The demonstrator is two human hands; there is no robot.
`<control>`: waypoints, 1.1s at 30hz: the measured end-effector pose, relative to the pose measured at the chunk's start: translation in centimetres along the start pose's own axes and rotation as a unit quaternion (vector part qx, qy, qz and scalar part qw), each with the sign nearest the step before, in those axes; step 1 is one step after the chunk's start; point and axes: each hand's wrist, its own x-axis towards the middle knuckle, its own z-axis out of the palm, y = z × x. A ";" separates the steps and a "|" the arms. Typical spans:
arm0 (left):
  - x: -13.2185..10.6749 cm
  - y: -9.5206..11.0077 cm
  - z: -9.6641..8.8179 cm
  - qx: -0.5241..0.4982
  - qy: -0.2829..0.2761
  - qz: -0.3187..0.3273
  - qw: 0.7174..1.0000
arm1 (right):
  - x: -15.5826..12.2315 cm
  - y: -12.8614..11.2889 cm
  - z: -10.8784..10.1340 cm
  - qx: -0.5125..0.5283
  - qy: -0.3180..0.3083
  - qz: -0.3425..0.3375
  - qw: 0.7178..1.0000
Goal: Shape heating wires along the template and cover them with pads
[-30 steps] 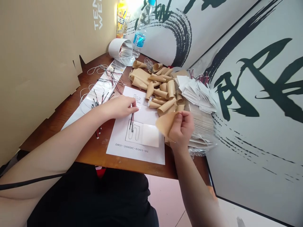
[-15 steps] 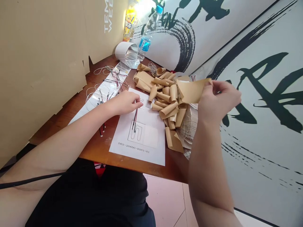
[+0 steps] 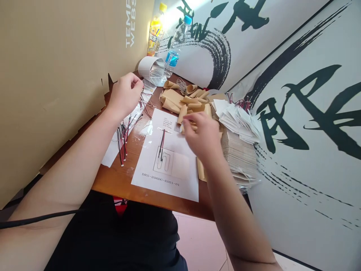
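My left hand (image 3: 125, 94) is at the far end of the wooden table (image 3: 118, 180), its curled fingers just above loose red-and-black wires (image 3: 143, 103). Whether it grips one is hidden. A thin red-and-black wire pair (image 3: 161, 145) lies on a printed sheet (image 3: 149, 150), across a drawn outline and away from both hands. My right hand (image 3: 200, 135) hangs low over a heap of curled tan sheets (image 3: 175, 99), its fingers near the curls. Nothing shows in it, though it is slightly blurred.
A bundle of wires (image 3: 122, 141) lies on white paper left of the printed sheet. A stack of flat tan sheets (image 3: 238, 158) and white slips (image 3: 234, 116) sit at the right. A film roll (image 3: 150, 69) and bottles (image 3: 175, 49) stand at the far end, with cardboard (image 3: 56, 75) alongside.
My right hand has dropped from high on the right to over the heap, and its tan sheet no longer shows. My left hand has left the printed sheet for the far wires.
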 end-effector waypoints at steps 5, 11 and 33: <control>0.0 -0.7 -0.3 0.080 -0.004 -0.020 0.997 | -1.3 -2.9 1.7 0.098 -0.152 -0.007 0.983; 0.2 -1.4 -1.8 0.183 -0.004 -0.052 0.982 | -1.8 -5.4 1.8 0.154 -0.259 -0.039 0.953; -4.8 -1.2 -4.1 0.366 -0.214 -0.154 0.892 | -3.9 -6.1 4.8 0.321 -0.169 0.066 0.930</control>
